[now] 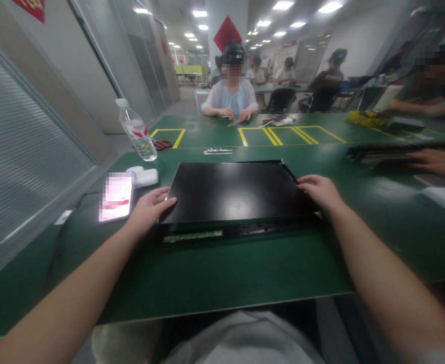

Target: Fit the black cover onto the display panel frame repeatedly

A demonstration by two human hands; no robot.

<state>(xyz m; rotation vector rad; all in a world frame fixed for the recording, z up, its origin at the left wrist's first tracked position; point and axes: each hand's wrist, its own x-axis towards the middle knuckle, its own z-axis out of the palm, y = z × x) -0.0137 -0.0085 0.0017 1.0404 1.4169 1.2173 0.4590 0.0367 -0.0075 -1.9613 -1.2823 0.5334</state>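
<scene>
A flat black panel point(233, 189) lies on the green table point(214, 273) in front of me, with a narrow strip of circuit board point(194, 236) showing along its near edge. My left hand point(148, 210) grips the panel's left edge, fingers curled onto it. My right hand point(320, 191) holds the right edge, fingers bent over the corner area.
A lit phone point(116, 196) and a white case point(146, 177) lie left of the panel. A water bottle point(137, 130) and red scissors point(162, 145) stand farther back left. Another person's hand point(436, 162) rests on a second black panel point(389, 151) at right. A person point(232, 91) sits opposite.
</scene>
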